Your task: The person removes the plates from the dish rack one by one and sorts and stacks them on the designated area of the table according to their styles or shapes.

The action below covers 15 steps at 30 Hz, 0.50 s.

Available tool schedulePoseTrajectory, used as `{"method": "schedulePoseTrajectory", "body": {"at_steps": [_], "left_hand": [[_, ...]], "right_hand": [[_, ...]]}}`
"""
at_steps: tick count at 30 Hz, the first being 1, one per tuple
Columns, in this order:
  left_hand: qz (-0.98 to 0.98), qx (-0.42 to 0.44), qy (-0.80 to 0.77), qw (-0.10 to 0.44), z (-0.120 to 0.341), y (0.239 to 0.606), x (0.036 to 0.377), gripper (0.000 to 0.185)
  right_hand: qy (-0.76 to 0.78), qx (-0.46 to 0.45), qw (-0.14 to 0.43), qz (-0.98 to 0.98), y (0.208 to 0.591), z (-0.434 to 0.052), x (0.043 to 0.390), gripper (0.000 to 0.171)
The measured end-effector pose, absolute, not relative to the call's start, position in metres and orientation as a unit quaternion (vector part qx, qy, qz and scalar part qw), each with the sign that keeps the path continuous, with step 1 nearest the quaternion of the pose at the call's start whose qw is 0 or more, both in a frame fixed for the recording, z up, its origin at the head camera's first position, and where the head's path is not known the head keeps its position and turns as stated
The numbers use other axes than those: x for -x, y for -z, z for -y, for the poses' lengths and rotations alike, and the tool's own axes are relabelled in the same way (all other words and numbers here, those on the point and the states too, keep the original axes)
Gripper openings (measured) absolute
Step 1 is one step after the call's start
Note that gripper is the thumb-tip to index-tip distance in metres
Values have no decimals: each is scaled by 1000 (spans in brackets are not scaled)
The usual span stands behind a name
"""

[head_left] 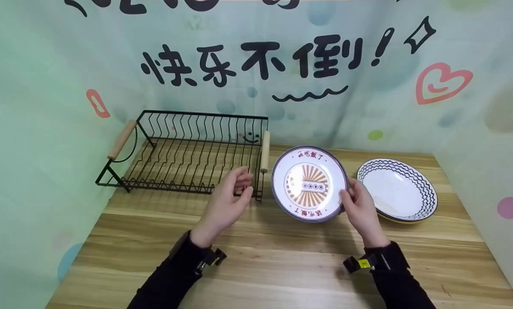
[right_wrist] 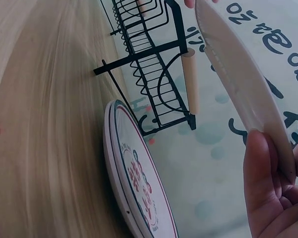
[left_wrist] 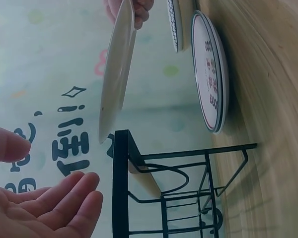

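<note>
Zigzag-rimmed plate [head_left: 397, 190] sits far right on the wooden table [head_left: 282, 266]; another printed plate [left_wrist: 211, 74] lies flat there too. Cartoon backdrop [head_left: 256, 64] with black lettering behind.

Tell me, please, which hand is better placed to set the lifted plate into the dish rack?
Probably the right hand: it already pinches the lifted plate by its rim, tilted above the table. The left hand is open and empty, though nearer the dish rack, so it could steady the plate.

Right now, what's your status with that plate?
Right hand grips plate by its rim, lifted. Left hand open, holding nothing, beside rack. More plates lie flat underneath.
</note>
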State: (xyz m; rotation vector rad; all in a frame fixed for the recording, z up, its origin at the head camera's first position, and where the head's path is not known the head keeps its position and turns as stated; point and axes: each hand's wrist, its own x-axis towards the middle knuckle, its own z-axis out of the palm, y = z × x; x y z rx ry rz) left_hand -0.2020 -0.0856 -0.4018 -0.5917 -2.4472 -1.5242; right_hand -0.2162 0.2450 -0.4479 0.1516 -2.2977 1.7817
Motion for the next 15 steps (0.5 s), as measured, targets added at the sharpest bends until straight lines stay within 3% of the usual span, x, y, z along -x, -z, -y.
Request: {"method": "schedulePoseTrajectory", "body": {"at_steps": [15], "left_hand": [[879, 200, 402, 159, 100, 404, 202, 49]], "right_hand": [[-591, -28, 111, 799, 455, -255, 219, 38]]}}
